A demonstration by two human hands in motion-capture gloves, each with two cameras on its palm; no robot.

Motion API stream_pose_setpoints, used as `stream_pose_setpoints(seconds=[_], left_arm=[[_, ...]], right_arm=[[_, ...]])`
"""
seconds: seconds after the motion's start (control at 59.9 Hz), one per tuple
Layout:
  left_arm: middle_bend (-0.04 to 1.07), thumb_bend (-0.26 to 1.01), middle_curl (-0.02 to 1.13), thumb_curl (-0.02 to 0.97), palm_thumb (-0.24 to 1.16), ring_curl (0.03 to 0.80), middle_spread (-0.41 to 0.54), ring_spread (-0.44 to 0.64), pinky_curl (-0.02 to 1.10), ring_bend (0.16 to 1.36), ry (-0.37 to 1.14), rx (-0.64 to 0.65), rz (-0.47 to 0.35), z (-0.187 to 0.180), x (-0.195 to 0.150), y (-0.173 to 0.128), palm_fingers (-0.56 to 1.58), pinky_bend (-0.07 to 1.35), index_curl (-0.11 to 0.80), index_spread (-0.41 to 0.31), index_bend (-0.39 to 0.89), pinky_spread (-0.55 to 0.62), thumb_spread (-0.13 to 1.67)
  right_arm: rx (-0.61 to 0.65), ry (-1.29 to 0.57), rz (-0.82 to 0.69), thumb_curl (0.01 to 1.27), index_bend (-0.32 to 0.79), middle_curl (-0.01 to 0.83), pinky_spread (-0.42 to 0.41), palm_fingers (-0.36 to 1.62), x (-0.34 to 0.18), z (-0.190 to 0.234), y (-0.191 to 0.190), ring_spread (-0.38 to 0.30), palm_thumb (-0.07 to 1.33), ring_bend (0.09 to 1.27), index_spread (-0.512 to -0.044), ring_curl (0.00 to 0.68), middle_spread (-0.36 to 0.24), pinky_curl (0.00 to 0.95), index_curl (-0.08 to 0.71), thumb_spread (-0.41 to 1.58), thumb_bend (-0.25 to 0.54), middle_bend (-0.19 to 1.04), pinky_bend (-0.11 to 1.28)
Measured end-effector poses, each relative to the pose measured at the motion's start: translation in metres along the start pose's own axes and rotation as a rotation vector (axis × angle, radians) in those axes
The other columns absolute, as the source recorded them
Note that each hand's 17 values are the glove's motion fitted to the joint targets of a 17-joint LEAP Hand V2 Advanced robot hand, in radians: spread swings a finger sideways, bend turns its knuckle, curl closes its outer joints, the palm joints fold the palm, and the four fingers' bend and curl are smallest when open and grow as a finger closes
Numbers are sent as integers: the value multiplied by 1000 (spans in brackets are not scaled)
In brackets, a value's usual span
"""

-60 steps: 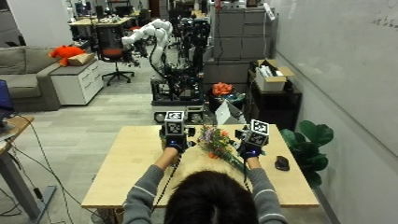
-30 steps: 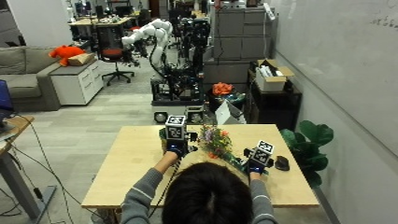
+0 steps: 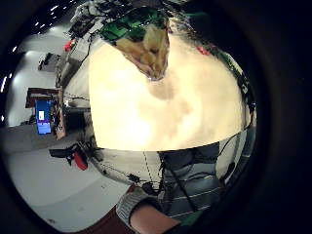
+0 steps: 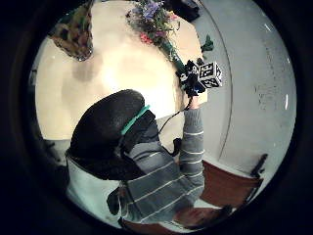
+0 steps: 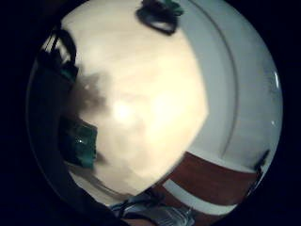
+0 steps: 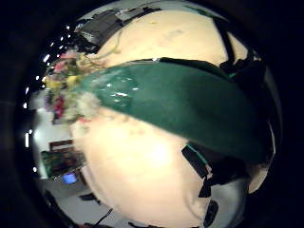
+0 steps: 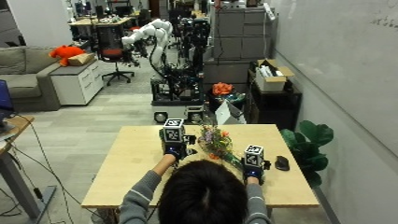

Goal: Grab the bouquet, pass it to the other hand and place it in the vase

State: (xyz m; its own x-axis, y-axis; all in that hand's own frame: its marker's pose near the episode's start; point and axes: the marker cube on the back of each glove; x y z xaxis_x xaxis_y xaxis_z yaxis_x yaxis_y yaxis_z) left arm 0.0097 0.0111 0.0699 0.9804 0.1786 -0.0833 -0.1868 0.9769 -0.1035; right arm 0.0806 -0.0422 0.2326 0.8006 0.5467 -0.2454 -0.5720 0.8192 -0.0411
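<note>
Since a second ago the right hand has drawn back, fingers wrapped round the bouquet stem, blooms tilted over the counter; left hand apart, fingers unreadable; handover looks done, vase next.

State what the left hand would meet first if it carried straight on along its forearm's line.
Probably nothing: in the outside view the left hand points toward the far edge of the table, with only bare wood ahead. The bouquet sits off to its right. The vase is near, but depth is unclear.
</note>
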Motion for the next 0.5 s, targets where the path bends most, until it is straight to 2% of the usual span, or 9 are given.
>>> stream_pose_setpoints(seconds=[0.067,0.117,0.15,0.167,0.234,0.284,0.35,0.434,0.501], left_arm=[[183,-25,344,299,230,282,191,280,345,498,7,3,0,-6,6,11,318,273,320,-2,151,313,1033],[182,-26,344,299,226,282,191,280,345,497,2,5,-5,-6,5,10,319,272,321,-5,151,313,1034],[183,-27,344,297,221,281,189,280,345,495,-2,1,-2,-6,6,11,322,270,322,-6,156,313,1035],[183,-27,344,297,220,281,189,280,345,494,-3,-3,-3,-7,6,12,322,269,322,-7,155,313,1035],[181,-25,344,297,218,281,187,279,346,491,-10,-11,-10,-7,6,9,330,267,325,-14,159,312,1036],[181,-25,343,297,218,280,183,278,345,485,-10,-6,-9,-12,8,14,337,261,330,-17,164,312,1036],[190,-24,347,298,217,276,172,278,342,466,5,-6,3,-27,17,33,358,247,337,-26,175,303,1037],[188,-24,349,298,217,273,159,270,341,455,29,-1,-3,-17,10,8,384,232,344,-35,175,299,1037],[178,-30,347,296,207,273,154,267,342,445,39,40,-13,-18,7,-4,396,230,351,-41,172,290,1034]], right_arm=[[-260,160,85,346,324,368,-129,1096,11,-7,21,-205,648,488,-308,299,-169,317,292,1008,91,238,579],[-240,85,-34,349,293,399,-216,1214,7,-14,18,-242,699,466,-288,324,-193,347,324,1038,102,290,609],[-297,69,-23,357,234,426,-256,1312,7,-16,21,-254,748,534,-278,356,-209,347,329,1064,122,360,573],[-310,75,2,371,193,443,-284,1386,8,-17,20,-249,798,610,-275,381,-211,343,327,1076,148,404,545],[-97,79,-1,391,152,489,-320,1482,12,-23,4,-237,862,751,-260,430,-209,361,333,1089,161,518,553],[-29,92,51,401,189,522,-316,1515,17,-28,3,-226,888,804,-257,462,-206,386,354,1080,153,593,602],[169,-43,-1,401,286,555,-314,1536,10,-38,-18,-217,858,829,-252,486,-200,406,401,1061,101,669,617],[305,-279,-72,401,383,577,-310,1515,1,-56,-32,-211,838,858,-241,504,-192,430,453,1056,52,717,647],[361,-371,-69,408,434,587,-302,1489,8,-73,-29,-209,866,877,-232,515,-179,446,488,1047,40,745,667]])
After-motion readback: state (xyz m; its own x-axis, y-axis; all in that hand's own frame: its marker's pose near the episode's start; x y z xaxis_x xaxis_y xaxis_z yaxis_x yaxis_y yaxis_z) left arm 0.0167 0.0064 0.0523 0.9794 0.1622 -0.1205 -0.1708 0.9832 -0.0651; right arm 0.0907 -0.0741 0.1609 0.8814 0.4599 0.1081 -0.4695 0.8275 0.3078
